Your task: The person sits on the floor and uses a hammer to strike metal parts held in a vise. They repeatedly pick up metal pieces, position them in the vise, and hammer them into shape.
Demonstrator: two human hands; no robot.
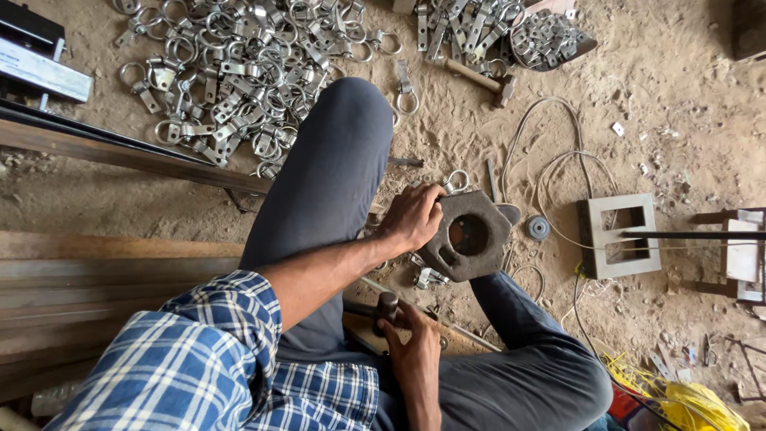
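Here the left hand (411, 217) gripped a heavy block (469, 235) with a round hole, set on the dirt floor (662, 112) between the knees. The right hand (408, 329) closed round a hammer (386, 306) nearer. Clamps (239, 72) lay piled far left, a metal frame (618, 235) stood right.

layout: the left hand (412, 217) rests on the left edge of a block with a round hole (467, 235), between the knees on the floor (678, 104). the right hand (411, 343) lies nearer the body, on a hammer head (387, 305). behind the left knee lies a heap of ring clamps (247, 72); right of the block, a small disc (538, 228), then a frame (618, 235).
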